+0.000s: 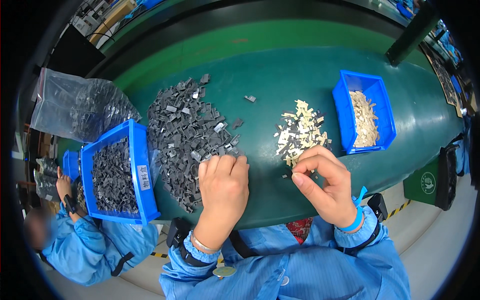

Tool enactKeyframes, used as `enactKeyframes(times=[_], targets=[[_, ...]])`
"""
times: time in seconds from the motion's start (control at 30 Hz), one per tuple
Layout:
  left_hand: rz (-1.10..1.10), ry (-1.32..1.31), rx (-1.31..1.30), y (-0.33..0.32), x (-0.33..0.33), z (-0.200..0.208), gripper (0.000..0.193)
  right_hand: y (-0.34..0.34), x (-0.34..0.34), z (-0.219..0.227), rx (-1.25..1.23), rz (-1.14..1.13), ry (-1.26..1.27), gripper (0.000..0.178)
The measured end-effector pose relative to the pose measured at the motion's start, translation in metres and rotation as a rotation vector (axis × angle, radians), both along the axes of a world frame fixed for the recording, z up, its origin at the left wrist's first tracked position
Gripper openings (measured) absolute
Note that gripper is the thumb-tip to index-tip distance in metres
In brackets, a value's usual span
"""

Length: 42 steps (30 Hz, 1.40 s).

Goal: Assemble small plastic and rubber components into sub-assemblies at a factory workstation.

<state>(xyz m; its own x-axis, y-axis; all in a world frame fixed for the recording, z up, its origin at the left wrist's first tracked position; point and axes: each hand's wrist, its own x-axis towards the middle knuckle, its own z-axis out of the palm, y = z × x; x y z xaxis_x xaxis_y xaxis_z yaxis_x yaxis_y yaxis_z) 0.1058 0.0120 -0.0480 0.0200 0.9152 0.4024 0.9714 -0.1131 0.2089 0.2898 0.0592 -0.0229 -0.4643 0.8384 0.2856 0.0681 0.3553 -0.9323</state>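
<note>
The left hand (225, 182) is lowered, knuckles up, at the right edge of a broad heap of small dark-grey moulded parts (180, 135) spread on the smooth green tabletop (272, 207); its fingertips are hidden, so I cannot tell whether they grip anything. Well apart from it, the right hand (324, 186) bends thumb and forefinger toward each other at the near edge of a smaller loose pile of flat cream and black pieces (301, 131); whether something sits between those tips cannot be told. Beyond that pile, to the right, a blue open-topped rectangular plastic bin (384, 115) contains cream strips lying along its bottom, with much of its inner wall bare. Left of the grey heap, a larger blue rectangular plastic bin (139, 145) with a white label on its side is filled broadly with dark small parts. Behind it lies a clear plastic bag (52, 97), also containing dark parts. Farther left, a co-worker's hand (64, 186) is near a small blue bin (71, 165).
</note>
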Motion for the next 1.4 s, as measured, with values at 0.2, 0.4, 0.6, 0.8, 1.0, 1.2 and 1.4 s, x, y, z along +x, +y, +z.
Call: enactKeyframes(times=[0.2, 0.4, 0.6, 0.8, 1.0, 1.2, 1.4], targets=[[-0.045, -0.41, 0.146, -0.009, 0.001, 0.009, 0.016, -0.006, -0.008, -0.012, -0.046, -0.018, 0.188, 0.012], [-0.038, -1.674, -0.121, -0.031, 0.007, 0.014, 0.022, -0.011, -0.013, -0.017, -0.142, 0.045, 0.355, 0.011], [-0.1, -1.806, -0.205, -0.045, 0.019, 0.018, 0.023, -0.022, -0.021, -0.019, -0.47, 0.173, 0.581, 0.008], [-0.127, -1.736, -0.197, -0.047, 0.021, 0.016, 0.026, -0.025, -0.023, -0.012, -0.561, 0.199, 0.534, 0.005], [-0.099, -1.668, -0.182, -0.048, 0.022, 0.017, 0.028, -0.026, -0.023, -0.013, -0.586, 0.196, 0.512, 0.006], [-0.082, -1.533, -0.171, -0.048, 0.021, 0.016, 0.028, -0.026, -0.023, -0.013, -0.55, 0.189, 0.461, 0.008], [-0.092, -1.537, -0.174, -0.047, 0.021, 0.017, 0.028, -0.025, -0.024, -0.015, -0.509, 0.181, 0.444, 0.009]])
